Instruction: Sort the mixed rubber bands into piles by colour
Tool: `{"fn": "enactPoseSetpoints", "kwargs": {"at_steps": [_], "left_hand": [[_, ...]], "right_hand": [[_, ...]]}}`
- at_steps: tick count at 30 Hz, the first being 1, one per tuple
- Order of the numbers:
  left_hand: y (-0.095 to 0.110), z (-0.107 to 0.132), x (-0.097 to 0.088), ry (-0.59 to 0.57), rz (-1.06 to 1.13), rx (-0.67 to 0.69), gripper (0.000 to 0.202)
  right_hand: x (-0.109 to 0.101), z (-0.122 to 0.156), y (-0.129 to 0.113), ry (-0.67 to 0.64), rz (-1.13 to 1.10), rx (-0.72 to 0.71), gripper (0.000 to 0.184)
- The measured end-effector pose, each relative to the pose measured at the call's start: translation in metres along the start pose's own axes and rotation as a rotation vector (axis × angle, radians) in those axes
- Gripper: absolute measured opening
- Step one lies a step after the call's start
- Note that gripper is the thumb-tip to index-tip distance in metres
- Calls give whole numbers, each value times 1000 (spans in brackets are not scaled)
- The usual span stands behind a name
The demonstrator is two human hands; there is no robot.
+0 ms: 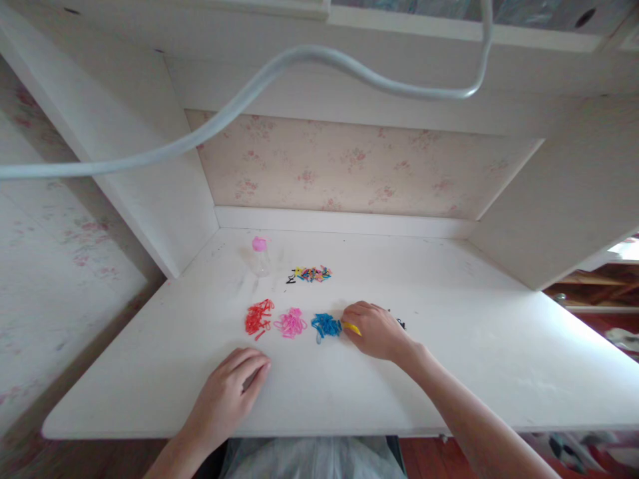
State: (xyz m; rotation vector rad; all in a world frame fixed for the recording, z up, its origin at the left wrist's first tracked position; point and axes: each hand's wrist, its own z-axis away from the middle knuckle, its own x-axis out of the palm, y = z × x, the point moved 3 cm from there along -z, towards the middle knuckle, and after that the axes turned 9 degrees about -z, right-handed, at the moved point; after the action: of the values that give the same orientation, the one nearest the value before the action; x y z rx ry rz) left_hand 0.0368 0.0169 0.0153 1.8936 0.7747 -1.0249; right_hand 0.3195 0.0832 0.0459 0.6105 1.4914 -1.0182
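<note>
On a white desk [449,359] lie small rubber bands in heaps by colour: a red heap [258,317], a pink heap [290,322] and a blue heap [325,325]. A mixed heap [312,273] lies further back. My right hand [378,330] rests curled just right of the blue heap, fingers closed over yellow bands [352,328] that peek out. A few dark bands [401,324] show behind that hand. My left hand [230,392] lies palm down near the front edge, fingers loosely bent, holding nothing.
A small clear bottle with a pink cap [260,256] stands at the back left. White side panels [150,179] and a floral back wall [349,166] enclose the desk. A grey cable [299,56] hangs across the top.
</note>
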Motion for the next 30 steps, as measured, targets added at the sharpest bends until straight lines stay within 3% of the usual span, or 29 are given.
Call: {"fn": "enactPoseSetpoints", "kwargs": {"at_steps": [11,17,22,30], "left_hand": [[-7,6,-1,29,-2,28,16],[-5,6,0,32,5,10,17],[-6,6,1,39,33,-30,19],[-4,5,-1,-83,99,-125,19]], "right_hand": [[1,7,10,30,23,25,23],[-16,-3,7,90,-41,40,26],[-24,-44,-6,37,-17,131,32],[0,-137,-37,7,-3,126,28]]}}
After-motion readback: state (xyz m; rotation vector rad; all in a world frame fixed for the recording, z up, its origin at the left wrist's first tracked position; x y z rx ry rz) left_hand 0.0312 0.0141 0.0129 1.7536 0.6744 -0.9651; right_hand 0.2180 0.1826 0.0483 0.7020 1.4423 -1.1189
